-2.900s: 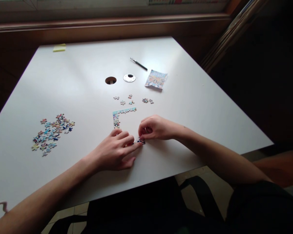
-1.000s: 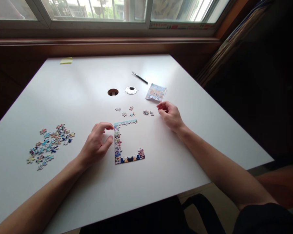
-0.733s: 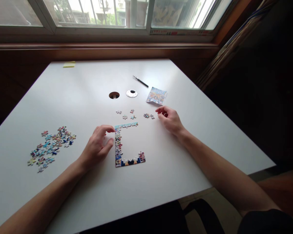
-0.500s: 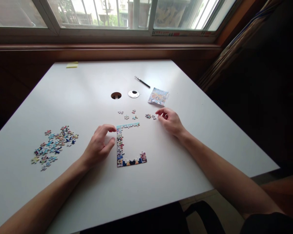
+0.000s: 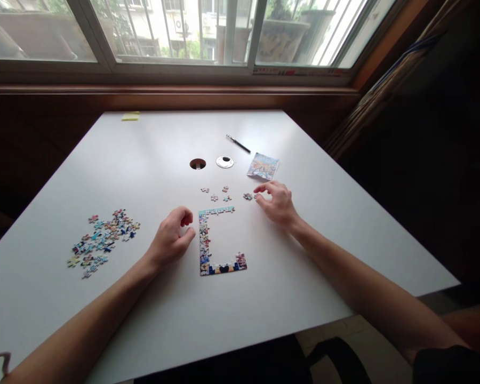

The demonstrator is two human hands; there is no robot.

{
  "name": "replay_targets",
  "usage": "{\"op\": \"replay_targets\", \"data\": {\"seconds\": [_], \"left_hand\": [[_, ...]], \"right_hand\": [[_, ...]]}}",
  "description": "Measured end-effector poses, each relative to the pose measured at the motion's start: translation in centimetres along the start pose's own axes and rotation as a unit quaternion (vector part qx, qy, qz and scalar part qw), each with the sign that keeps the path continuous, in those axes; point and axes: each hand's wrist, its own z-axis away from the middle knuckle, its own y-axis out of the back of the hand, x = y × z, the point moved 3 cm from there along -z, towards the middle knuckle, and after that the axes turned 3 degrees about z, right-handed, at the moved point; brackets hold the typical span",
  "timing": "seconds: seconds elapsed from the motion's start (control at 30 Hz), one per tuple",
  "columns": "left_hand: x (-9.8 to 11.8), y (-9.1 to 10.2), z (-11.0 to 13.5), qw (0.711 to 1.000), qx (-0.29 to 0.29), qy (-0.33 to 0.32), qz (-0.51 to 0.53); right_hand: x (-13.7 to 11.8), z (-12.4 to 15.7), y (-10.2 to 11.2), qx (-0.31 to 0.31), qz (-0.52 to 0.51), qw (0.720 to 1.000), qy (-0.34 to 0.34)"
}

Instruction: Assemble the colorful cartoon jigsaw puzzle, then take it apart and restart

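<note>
A partly joined jigsaw puzzle [image 5: 204,242] lies on the white table, its left side, top strip and bottom strip forming a C shape. My left hand [image 5: 174,234] rests just left of it, fingers curled, thumb and index finger apart, with nothing between them. At the upper right, my right hand [image 5: 278,202] has thumb and index finger at a small puzzle piece [image 5: 255,196], which the fingertips partly cover. Right beside that piece lies a small cluster of puzzle pieces [image 5: 247,197]. Several single pieces, one of them a loose piece [image 5: 214,198], lie above the top strip.
A spread pile of puzzle pieces [image 5: 104,237] lies at the left. Farther back are a printed picture sheet [image 5: 263,166], a pen [image 5: 238,144], a round silver cover [image 5: 224,161] and a cable hole [image 5: 197,164]. A yellow note [image 5: 130,116] sits near the far edge.
The view has shifted, so the table things appear lower and farther right. My right fingertips have come onto the loose piece beside the cluster. My left hand has drawn slightly away from the puzzle's edge.
</note>
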Motion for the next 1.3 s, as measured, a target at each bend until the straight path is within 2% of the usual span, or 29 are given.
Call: {"op": "replay_targets", "data": {"seconds": [0.1,0.2,0.33,0.5,0.7,0.8,0.87,0.93,1.0,1.07,1.13,1.23,1.3], "left_hand": [[0.0,0.0,-0.1,1.0,0.001,0.0,0.004],[0.1,0.0,-0.1,1.0,0.005,0.001,0.01],[0.2,0.2,0.0,1.0,0.006,0.0,0.02],[0.2,0.3,0.0,1.0,0.002,-0.007,0.027],[0.3,0.3,0.1,1.0,-0.002,-0.017,0.015],[0.3,0.4,0.0,1.0,-0.01,-0.026,0.008],[0.4,0.4,0.0,0.999,-0.015,-0.041,0.004],[0.7,0.4,0.0,0.998,-0.018,-0.068,0.0],[1.1,0.2,0.3,0.994,-0.022,-0.109,-0.006],[1.8,-0.1,0.8,0.985,-0.037,-0.167,-0.022],[2.7,-0.8,1.8,0.966,-0.07,-0.242,-0.054],[4.2,-2.1,3.5,0.923,-0.132,-0.344,-0.111],[5.1,-2.9,4.6,0.899,-0.163,-0.384,-0.135]], "right_hand": [[-3.2,-1.3,-1.5,-0.041,0.039,0.998,0.029],[-6.7,-3.2,-4.0,-0.107,0.061,0.991,0.053],[-10.1,-5.6,-7.1,-0.151,0.087,0.982,0.066],[-11.2,-6.8,-8.3,-0.159,0.118,0.978,0.064],[-11.4,-6.9,-8.7,-0.183,0.092,0.975,0.084],[-11.5,-6.3,-7.9,-0.193,0.058,0.973,0.114],[-10.8,-5.3,-6.6,-0.208,-0.003,0.971,0.12],[-9.4,-3.7,-4.9,-0.236,-0.131,0.959,0.089],[-7.5,-1.7,-3.2,-0.27,-0.204,0.939,0.054],[-5.6,0.5,-1.9,-0.333,-0.262,0.906,0.004],[-4.2,2.2,-0.9,-0.349,-0.296,0.889,-0.03],[-3.5,3.6,0.2,-0.346,-0.293,0.891,-0.023],[-3.7,3.8,0.6,-0.359,-0.264,0.895,-0.004]]}}
